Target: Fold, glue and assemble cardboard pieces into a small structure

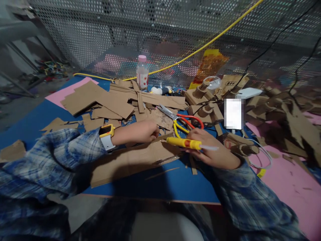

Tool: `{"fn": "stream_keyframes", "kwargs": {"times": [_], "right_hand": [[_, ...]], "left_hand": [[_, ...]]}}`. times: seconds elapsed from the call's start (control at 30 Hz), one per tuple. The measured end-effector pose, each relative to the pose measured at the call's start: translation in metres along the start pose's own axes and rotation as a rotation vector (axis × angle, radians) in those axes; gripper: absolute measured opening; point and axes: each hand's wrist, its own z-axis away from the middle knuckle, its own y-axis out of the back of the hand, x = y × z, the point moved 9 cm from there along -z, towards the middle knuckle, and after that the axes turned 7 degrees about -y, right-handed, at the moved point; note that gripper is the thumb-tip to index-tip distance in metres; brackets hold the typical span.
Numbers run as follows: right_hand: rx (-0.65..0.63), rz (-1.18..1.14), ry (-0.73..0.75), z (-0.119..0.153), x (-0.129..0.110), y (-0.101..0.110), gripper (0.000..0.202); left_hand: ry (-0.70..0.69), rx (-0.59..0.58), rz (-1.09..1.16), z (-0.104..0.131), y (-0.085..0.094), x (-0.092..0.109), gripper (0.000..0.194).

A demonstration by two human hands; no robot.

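Note:
In the head view, my right hand [204, 147] is wrapped around a yellow hot glue gun [184, 143], with a pale glue stick poking out of its rear end. The nozzle points left, over the far edge of a long folded cardboard piece [130, 159]. My left hand [145, 131] is closed at that same edge, pinching it; the fingertips are partly hidden. Just beyond the glue gun lie scissors [179, 117] with red and yellow handles, blades apart. Loose cardboard scraps [110, 112] surround them.
A pink-capped bottle [142, 73] stands at the back by the perforated metal panel [105, 36]. Cardboard constructions [205, 112], a white power bank-like block [249, 93] and cables [265, 160] crowd the right. Pink sheets [292, 187] lie on the blue table [195, 187].

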Motion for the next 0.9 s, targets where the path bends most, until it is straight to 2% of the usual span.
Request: {"fn": "stream_keyframes", "kwargs": {"times": [0.1, 0.17, 0.3, 0.5, 0.73, 0.9], "right_hand": [[0.173, -0.169, -0.127, 0.015, 0.023, 0.012, 0.017], [0.305, -0.231, -0.212, 0.025, 0.041, 0.012, 0.015], [0.477, -0.274, -0.228, 0.035, 0.058, 0.003, 0.013], [0.512, -0.271, -0.237, 0.034, 0.062, -0.003, 0.014], [0.530, -0.243, -0.257, 0.032, 0.065, -0.006, 0.015], [0.524, -0.249, -0.255, 0.030, 0.065, -0.008, 0.015]], "left_hand": [[-0.036, 0.049, -0.020, 0.003, -0.001, 0.001, 0.019], [-0.048, 0.079, -0.061, 0.005, -0.003, 0.001, 0.017], [-0.016, 0.111, -0.153, 0.007, -0.008, 0.000, 0.019], [0.013, 0.135, -0.215, 0.011, -0.013, 0.002, 0.020], [0.017, 0.150, -0.177, 0.016, -0.016, 0.004, 0.021], [-0.014, 0.167, -0.192, 0.017, -0.019, 0.006, 0.019]]}}
